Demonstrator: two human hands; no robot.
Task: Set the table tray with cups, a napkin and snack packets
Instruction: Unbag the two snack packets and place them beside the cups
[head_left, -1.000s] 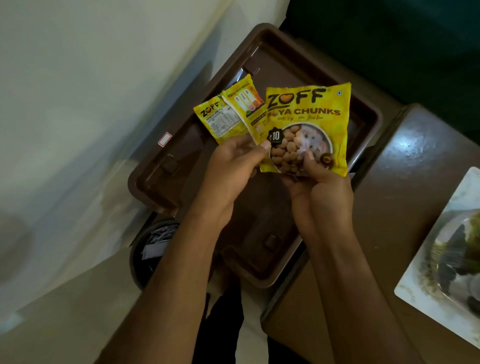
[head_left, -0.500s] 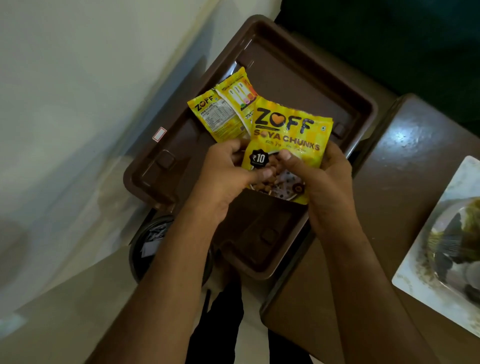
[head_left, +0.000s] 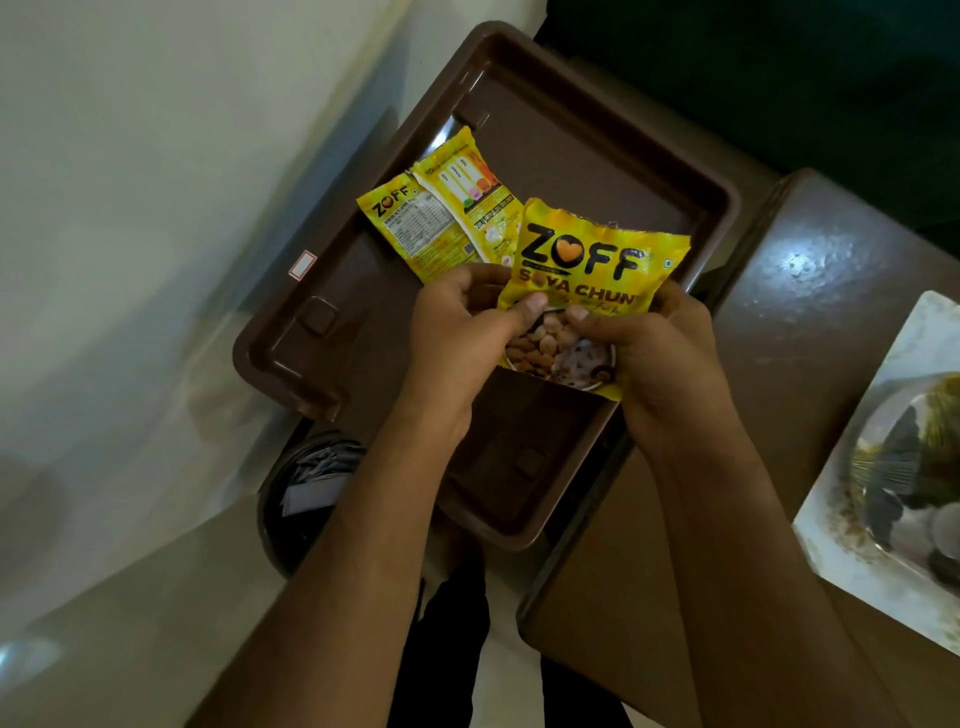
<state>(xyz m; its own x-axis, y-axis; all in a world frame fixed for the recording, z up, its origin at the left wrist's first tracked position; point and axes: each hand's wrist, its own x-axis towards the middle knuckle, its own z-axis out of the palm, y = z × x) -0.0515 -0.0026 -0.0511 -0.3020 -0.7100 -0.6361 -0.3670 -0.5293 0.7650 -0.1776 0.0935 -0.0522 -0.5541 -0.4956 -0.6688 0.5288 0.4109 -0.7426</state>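
Both hands hold yellow snack packets over the brown tray (head_left: 649, 171). The right hand (head_left: 654, 358) and left hand (head_left: 457, 338) pinch the front packet (head_left: 587, 270), top pointing away. The left hand also grips two back packets (head_left: 441, 218), fanned up-left.

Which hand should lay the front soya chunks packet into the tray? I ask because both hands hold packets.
Probably the right hand: it grips only the front packet, over the brown tray. The left hand also holds the two back packets.

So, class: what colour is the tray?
Dark brown tray, seen best in the head view.
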